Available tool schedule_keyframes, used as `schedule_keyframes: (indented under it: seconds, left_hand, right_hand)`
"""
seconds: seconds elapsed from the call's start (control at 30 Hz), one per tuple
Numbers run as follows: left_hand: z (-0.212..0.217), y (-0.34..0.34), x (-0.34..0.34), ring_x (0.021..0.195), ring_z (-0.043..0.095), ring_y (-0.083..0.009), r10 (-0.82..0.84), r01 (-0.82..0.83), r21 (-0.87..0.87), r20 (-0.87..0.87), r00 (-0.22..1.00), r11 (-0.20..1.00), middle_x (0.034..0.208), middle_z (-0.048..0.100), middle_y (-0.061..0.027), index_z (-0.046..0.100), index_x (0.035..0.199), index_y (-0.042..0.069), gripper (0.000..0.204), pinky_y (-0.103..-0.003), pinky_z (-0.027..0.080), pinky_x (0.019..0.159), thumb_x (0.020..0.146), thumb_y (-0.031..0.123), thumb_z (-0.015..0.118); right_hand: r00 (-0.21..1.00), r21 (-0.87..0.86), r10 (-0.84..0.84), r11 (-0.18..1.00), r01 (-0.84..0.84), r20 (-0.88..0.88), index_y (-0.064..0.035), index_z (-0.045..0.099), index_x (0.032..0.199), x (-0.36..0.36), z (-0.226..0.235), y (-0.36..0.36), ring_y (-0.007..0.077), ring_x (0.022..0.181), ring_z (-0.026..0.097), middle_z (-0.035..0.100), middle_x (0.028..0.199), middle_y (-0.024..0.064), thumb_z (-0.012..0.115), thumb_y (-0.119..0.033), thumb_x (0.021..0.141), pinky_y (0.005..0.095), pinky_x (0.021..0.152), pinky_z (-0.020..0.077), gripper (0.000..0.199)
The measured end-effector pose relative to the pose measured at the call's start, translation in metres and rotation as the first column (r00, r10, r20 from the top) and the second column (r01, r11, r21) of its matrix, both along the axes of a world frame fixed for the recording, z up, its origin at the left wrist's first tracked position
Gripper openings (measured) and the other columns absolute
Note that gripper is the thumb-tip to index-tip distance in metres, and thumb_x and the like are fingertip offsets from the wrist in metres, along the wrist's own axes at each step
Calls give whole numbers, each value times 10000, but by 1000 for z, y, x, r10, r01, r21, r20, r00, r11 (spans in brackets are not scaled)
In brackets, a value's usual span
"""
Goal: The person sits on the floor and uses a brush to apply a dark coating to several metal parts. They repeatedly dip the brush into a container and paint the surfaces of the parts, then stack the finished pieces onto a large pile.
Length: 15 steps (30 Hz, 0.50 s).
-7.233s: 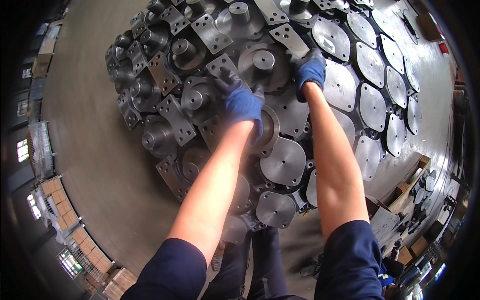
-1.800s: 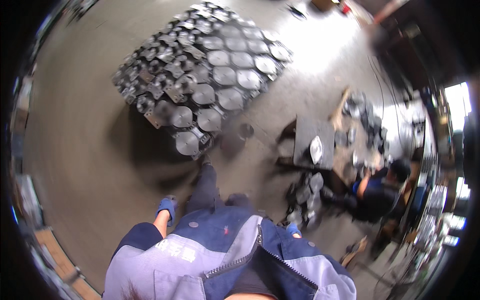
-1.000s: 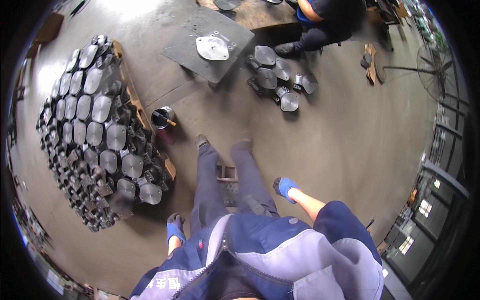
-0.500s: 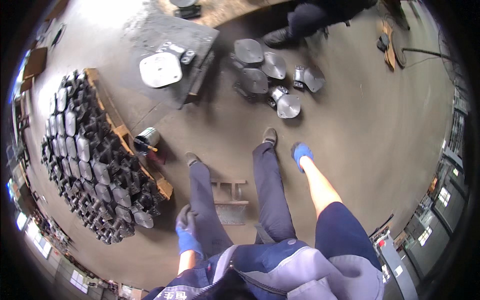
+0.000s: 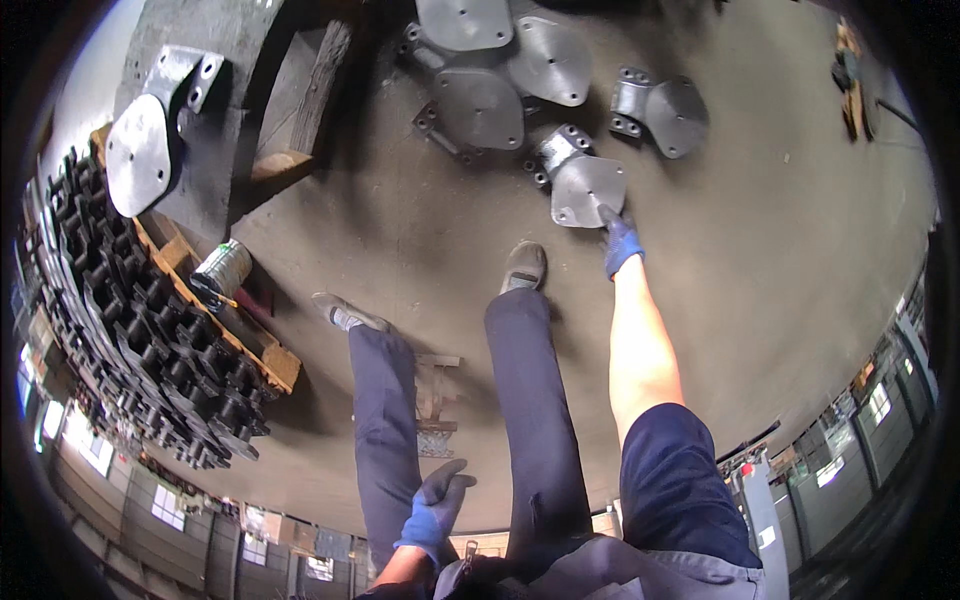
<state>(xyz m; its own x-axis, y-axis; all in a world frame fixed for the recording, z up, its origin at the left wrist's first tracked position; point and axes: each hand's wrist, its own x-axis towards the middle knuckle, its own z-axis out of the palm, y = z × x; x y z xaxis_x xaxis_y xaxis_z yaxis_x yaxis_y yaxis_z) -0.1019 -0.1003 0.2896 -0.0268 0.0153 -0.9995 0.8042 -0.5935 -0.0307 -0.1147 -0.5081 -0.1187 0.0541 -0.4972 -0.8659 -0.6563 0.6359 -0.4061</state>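
Note:
My right hand (image 5: 620, 243), in a blue and dark grey glove, is at the near edge of a grey metal bracket (image 5: 588, 190) on the floor. A gloved digit lies over the rim of its rounded plate; the other fingers are mostly hidden. The bracket's block end with holes points away from me. Other plate brackets lie around it: one bracket (image 5: 676, 118) to the right, and several beyond, including a plate (image 5: 552, 62) and a plate (image 5: 480, 108). My left hand (image 5: 436, 508), gloved alike, hangs by my left thigh, fingers apart and holding nothing.
A dark metal table (image 5: 215, 150) at the left bears another bracket (image 5: 140, 155). Beside it, a wooden pallet (image 5: 270, 362) carries stacked dark metal parts (image 5: 150, 310). A paint can (image 5: 222, 268) stands near the pallet. An H-shaped steel piece (image 5: 436, 395) lies between my legs.
I have bent forward toward the floor brackets. My right hand has gone from above the bare floor to the nearest bracket's edge. My left hand has moved inward, fingers extended.

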Motion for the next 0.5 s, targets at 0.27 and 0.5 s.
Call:
schedule_keyframes:
  seconds: [0.27,0.5]
  left_hand:
    - [-76,23,8,1015,635,-176,35,-21,-111,123,992,994,1089,676,-133,554,1269,-13,349,-271,497,856,949,126,542]
    - [-227,-26,53,1155,565,-230,230,-218,-144,75,970,965,1306,571,-149,337,1461,-6,709,-368,455,965,919,365,606]
  right_hand:
    - [855,383,-391,888,254,339,-131,476,1346,27,27,34,301,1221,533,563,1303,86,655,-135,913,554,1003,468,468]
    - [809,402,-563,789,465,168,-111,504,1308,52,71,150,346,1195,545,575,1263,143,593,-47,934,578,979,497,389]
